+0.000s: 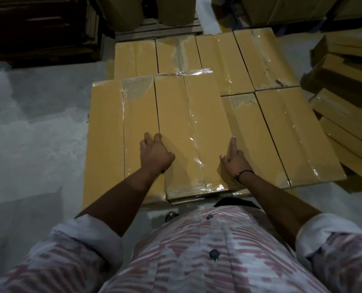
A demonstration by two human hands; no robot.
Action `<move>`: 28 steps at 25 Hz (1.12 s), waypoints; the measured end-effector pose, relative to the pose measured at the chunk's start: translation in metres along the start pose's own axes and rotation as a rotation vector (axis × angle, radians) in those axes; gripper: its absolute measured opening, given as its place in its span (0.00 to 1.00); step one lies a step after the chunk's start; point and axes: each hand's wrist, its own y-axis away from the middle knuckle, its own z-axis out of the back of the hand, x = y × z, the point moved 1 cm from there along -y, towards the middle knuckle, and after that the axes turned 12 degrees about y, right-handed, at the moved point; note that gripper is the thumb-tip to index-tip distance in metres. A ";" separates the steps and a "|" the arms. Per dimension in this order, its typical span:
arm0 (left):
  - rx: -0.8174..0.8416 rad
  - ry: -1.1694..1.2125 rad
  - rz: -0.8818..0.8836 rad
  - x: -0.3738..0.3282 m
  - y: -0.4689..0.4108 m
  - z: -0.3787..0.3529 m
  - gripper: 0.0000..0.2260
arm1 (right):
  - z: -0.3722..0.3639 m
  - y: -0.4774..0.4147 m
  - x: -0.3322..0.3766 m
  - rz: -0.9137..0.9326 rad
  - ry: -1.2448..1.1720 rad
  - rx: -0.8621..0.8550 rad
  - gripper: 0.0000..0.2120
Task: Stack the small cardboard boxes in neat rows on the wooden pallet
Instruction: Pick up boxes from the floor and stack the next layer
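head view, left to right: bare grey floor (38,123) and some dark stacked pallets (38,28) far left, not in play. next comes the left box (112,134), already sitting on the upper layer, long side running away from the person. the left hand (155,154) lies at the seam between it and the middle box (188,123), fingers curled down over the middle box's left edge, thumb on the top face, probably to pull that edge tight against its neighbour and close the gap. the middle box is the one being handled: on the upper layer, touching the left box, its near end about level with it, clear tape shining along the top. the right hand (236,160) is on the box's right edge, fingers straight and together pointing forward, thumb spread out to the side, flat against the cardboard, which looks like squaring and steadying rather than lifting. right of it the lower boxes (292,134) sit one layer down with open room on top, so the upper row likely continues there. the back row (176,53) lies behind, same low level. far right a loose pile (349,85) of the same cartons leans untidily, likely the supply. the wooden pallet itself is hidden under the stack, can't confirm it.
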 end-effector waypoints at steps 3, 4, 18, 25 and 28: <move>0.003 0.175 0.193 -0.014 -0.008 0.003 0.33 | 0.001 0.000 0.000 -0.006 -0.003 -0.005 0.40; 0.012 0.211 0.262 -0.019 -0.012 0.008 0.30 | 0.001 -0.001 0.001 -0.007 0.002 -0.005 0.40; -0.014 0.290 0.537 -0.024 -0.029 0.030 0.26 | 0.007 -0.001 -0.007 0.060 -0.056 -0.051 0.41; -0.010 0.306 0.516 -0.022 -0.024 0.029 0.34 | 0.013 -0.001 -0.016 0.032 -0.070 -0.014 0.42; 0.005 0.282 0.506 -0.022 -0.024 0.029 0.35 | 0.014 -0.002 -0.016 0.018 -0.097 -0.011 0.42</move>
